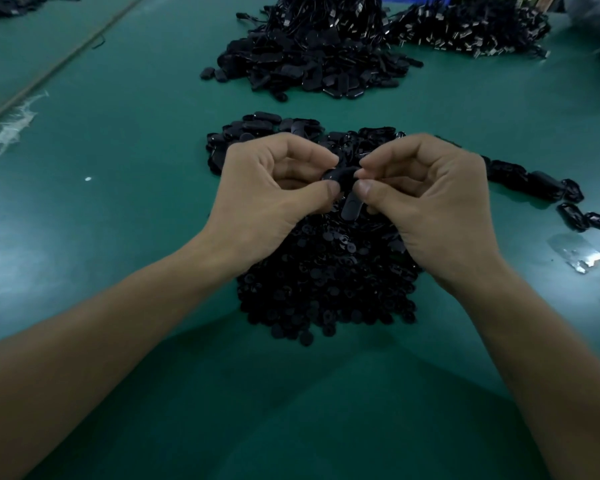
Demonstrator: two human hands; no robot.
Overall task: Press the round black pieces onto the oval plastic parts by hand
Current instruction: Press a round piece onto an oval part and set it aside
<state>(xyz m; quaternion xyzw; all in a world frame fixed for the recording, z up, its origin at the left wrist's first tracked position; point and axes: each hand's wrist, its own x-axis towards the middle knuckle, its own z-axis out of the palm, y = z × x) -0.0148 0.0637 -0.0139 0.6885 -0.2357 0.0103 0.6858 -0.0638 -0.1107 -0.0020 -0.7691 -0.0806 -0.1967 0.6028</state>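
green table (136, 133) is carrying everything. heap of round black pieces (326, 278) is sitting centre (using it as landmark). big pile of black parts (309, 64) is lying well beyond the heap, loose oval plastic parts (257, 129) just beyond it. left hand (274, 192) and right hand (426, 195) are hovering above the heap's far edge, both curled, thumb and forefinger pinching one held oval part (342, 174) between them. its long axis is running hand to hand, both equally near. round piece on it: cannot tell. probably squeezing thumbs inward next.
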